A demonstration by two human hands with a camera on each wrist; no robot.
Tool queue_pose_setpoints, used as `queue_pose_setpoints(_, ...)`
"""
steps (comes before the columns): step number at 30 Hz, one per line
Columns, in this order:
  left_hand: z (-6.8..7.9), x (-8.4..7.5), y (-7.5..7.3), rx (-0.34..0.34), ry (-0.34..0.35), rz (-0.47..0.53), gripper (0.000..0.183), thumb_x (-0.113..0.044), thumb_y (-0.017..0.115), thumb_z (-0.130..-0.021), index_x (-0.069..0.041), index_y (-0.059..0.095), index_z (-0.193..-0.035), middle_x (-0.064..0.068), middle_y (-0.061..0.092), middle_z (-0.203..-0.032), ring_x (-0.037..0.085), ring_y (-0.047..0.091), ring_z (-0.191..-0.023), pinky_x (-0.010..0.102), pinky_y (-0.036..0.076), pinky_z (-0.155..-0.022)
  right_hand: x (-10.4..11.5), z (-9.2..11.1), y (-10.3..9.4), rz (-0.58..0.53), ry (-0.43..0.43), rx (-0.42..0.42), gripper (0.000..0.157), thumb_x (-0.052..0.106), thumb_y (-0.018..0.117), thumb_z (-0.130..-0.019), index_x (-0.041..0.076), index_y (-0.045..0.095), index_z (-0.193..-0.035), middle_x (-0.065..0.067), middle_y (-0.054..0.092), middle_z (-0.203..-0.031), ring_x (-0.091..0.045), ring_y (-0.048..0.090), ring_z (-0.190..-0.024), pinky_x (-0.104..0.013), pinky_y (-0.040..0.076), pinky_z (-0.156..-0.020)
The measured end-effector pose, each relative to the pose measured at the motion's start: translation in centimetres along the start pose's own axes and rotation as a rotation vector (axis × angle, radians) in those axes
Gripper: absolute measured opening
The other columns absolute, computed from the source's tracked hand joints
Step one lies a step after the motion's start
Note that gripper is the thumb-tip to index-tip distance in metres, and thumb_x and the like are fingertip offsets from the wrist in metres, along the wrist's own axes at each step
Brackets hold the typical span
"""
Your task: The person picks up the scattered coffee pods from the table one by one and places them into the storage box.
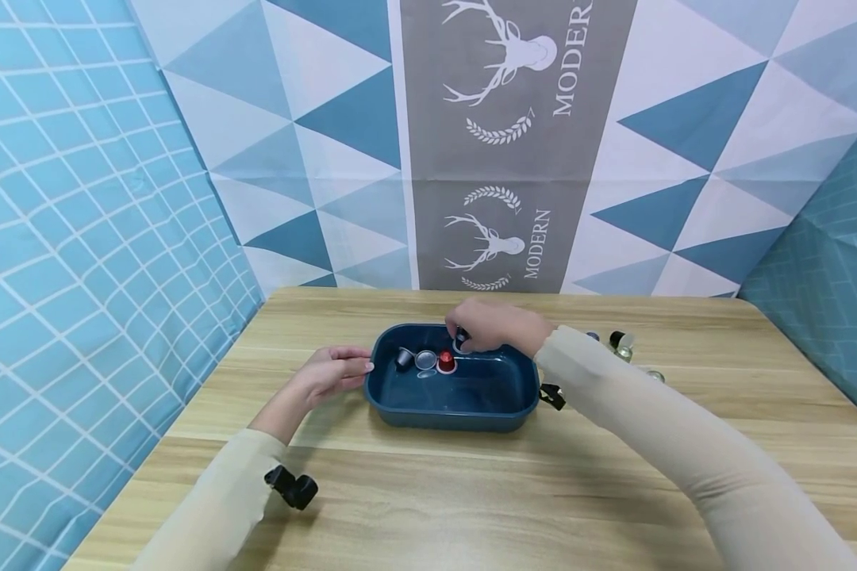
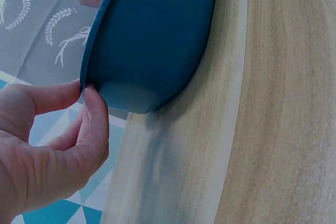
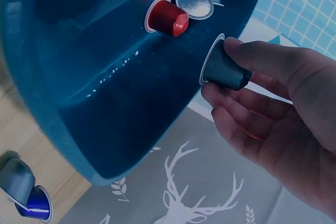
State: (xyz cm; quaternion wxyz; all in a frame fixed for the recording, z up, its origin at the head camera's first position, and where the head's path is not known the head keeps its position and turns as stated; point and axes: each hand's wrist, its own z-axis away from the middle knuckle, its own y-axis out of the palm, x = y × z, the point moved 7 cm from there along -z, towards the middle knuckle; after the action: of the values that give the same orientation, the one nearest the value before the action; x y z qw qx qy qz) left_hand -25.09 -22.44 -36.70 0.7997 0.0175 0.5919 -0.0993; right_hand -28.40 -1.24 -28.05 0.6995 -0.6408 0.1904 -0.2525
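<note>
A dark blue plastic tub [image 1: 443,423] stands on the wooden table. My left hand [image 1: 332,371] pinches its left rim between thumb and fingers, as the left wrist view shows. Over the tub's far side, my right hand [image 1: 487,321] holds a dark coffee capsule [image 3: 223,66] by thumb and fingertips, its silver-rimmed lid facing inward. Inside the tub lie a red capsule [image 3: 169,18] on its side, a capsule with its silver lid up [image 1: 425,360] and a dark grey capsule [image 1: 404,358] near the left wall.
Beyond the tub's right end, several loose capsules lie on the table, among them a black one [image 1: 617,339], a blue one [image 3: 35,205] and a grey one [image 3: 17,179]. A patterned cloth wall [image 1: 343,143] rises behind the table's far edge.
</note>
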Motion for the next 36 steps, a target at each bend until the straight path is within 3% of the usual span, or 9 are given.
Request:
queue_pose_setpoints(7, 0.1, -0.1, 0.0, -0.007, -0.005, -0.004, 0.046, -0.006, 0.060, -0.093, 0.010, 0.046, -0.133, 0.000, 0.064, -0.100, 0.003, 0.063, -0.083, 0.017, 0.057, -0.078, 0.5, -0.8, 0.4, 0.015, 0.040, 0.076, 0.013, 0.011, 0.069, -0.087, 0.004, 0.065, -0.098, -0.009, 0.068, -0.101, -0.018, 0.057, -0.084, -0.031, 0.053, -0.080)
queue_pose_setpoints(19, 0.2, -0.2, 0.0, -0.011, -0.011, 0.013, 0.046, -0.005, 0.060, -0.092, 0.010, 0.045, -0.133, 0.001, 0.063, -0.101, 0.003, 0.064, -0.083, 0.017, 0.057, -0.077, 0.9, -2.0, 1.4, 0.107, 0.117, 0.158, 0.005, 0.008, 0.073, -0.082, 0.007, 0.068, -0.083, -0.004, 0.067, -0.087, -0.013, 0.052, -0.071, -0.026, 0.054, -0.071)
queue_pose_setpoints(23, 0.1, -0.1, 0.0, -0.013, -0.015, 0.012, 0.046, -0.006, 0.060, -0.092, 0.010, 0.045, -0.133, 0.002, 0.063, -0.103, 0.004, 0.064, -0.084, 0.017, 0.057, -0.078, 0.6, -2.4, 2.1, 0.151, 0.119, 0.192, 0.031, 0.006, 0.069, -0.082, 0.012, 0.051, -0.058, 0.003, 0.047, -0.058, -0.011, 0.039, -0.055, -0.020, 0.038, -0.052)
queue_pose_setpoints(25, 0.1, -0.1, 0.0, -0.013, -0.015, 0.009, 0.047, -0.006, 0.060, -0.092, 0.010, 0.045, -0.134, 0.003, 0.063, -0.104, 0.004, 0.064, -0.084, 0.018, 0.057, -0.078, 0.5, -2.5, 2.3, 0.166, 0.116, 0.202, 0.044, 0.003, 0.067, -0.082, 0.014, 0.038, -0.050, 0.004, 0.032, -0.051, -0.011, 0.030, -0.050, -0.021, 0.026, -0.048)
queue_pose_setpoints(27, 0.1, -0.1, 0.0, -0.013, -0.016, 0.003, 0.047, -0.006, 0.061, -0.092, 0.010, 0.045, -0.134, 0.003, 0.062, -0.105, 0.004, 0.063, -0.085, 0.018, 0.057, -0.079, 0.4, -2.7, 2.6, 0.177, 0.120, 0.207, 0.049, 0.001, 0.066, -0.081, 0.016, 0.032, -0.048, 0.005, 0.027, -0.049, -0.011, 0.027, -0.048, -0.022, 0.022, -0.048)
queue_pose_setpoints(32, 0.1, -0.1, 0.0, -0.017, -0.021, 0.000, 0.047, -0.007, 0.061, -0.092, 0.009, 0.045, -0.134, 0.004, 0.062, -0.107, 0.004, 0.063, -0.086, 0.018, 0.056, -0.078, 0.5, -2.8, 3.0, 0.199, 0.153, 0.204, 0.035, -0.003, 0.064, -0.080, 0.013, 0.045, -0.056, 0.001, 0.042, -0.059, -0.013, 0.037, -0.054, -0.022, 0.028, -0.049)
queue_pose_setpoints(36, 0.1, -0.1, 0.0, -0.017, -0.020, 0.003, 0.047, -0.007, 0.060, -0.092, 0.009, 0.045, -0.134, 0.005, 0.062, -0.107, 0.004, 0.063, -0.085, 0.017, 0.056, -0.077, 0.4, -2.7, 3.2, 0.188, 0.195, 0.204, 0.024, -0.007, 0.059, -0.082, 0.009, 0.055, -0.066, -0.003, 0.044, -0.067, -0.016, 0.038, -0.057, -0.023, 0.028, -0.048)
